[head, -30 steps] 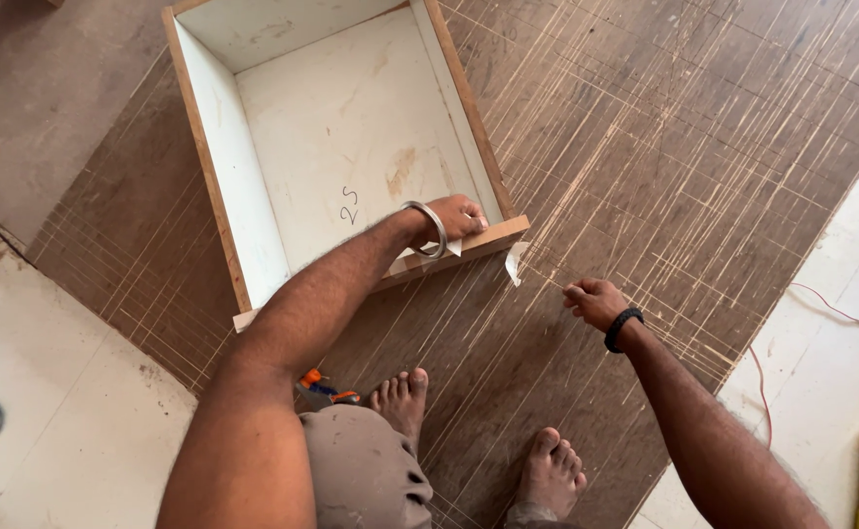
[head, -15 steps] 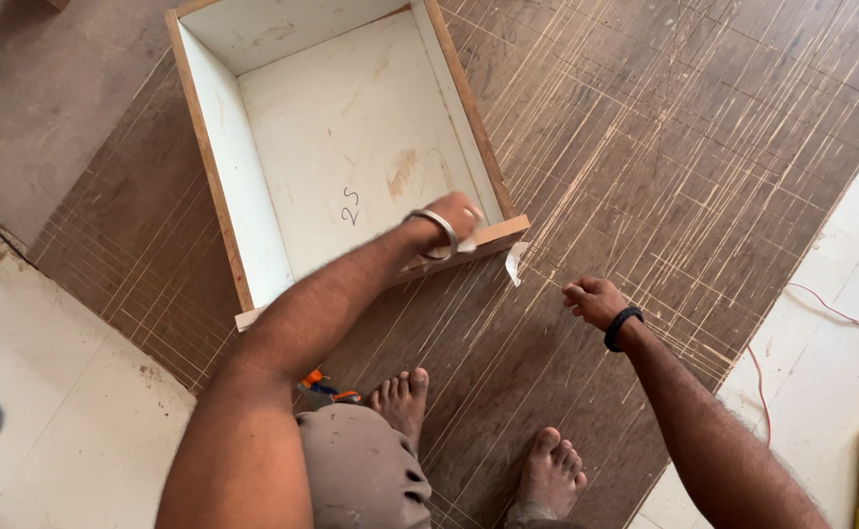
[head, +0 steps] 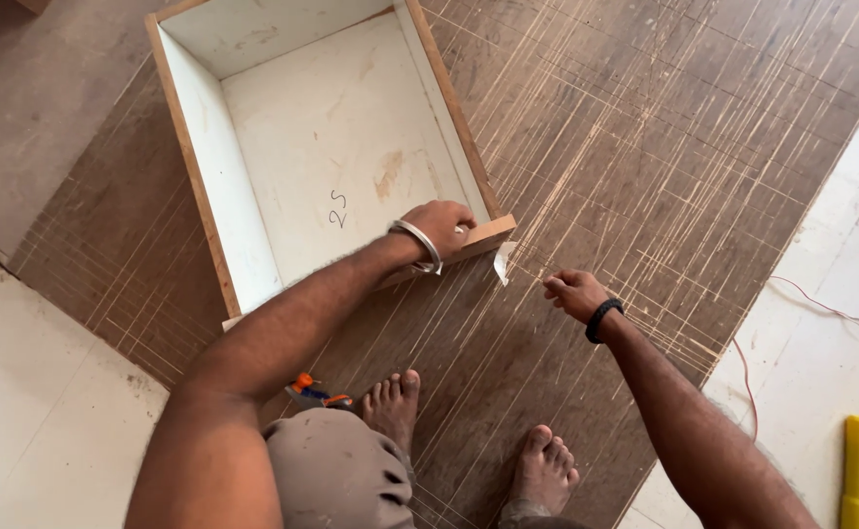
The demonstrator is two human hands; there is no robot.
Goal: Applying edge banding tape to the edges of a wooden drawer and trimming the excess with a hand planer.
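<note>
The left hand (head: 441,223) is curled over the near edge of the open white-lined wooden drawer box (head: 332,147) lying on the scratched brown board (head: 645,147), while the right hand (head: 574,292), loosely closed with fingertips pinched and seemingly empty, hovers just beside a white tape strip (head: 503,261) hanging from that corner.

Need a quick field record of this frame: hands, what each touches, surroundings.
left hand: rests on the near edge of the white-lined wooden box, metal bangle on the wrist
right hand: empty, fingers pinched, low over the scratched brown board, apart from the box
edge strip: white piece hanging off the box's near right corner
feet: bare, standing on the board
other: yellow tool on the pale floor, far right
</note>
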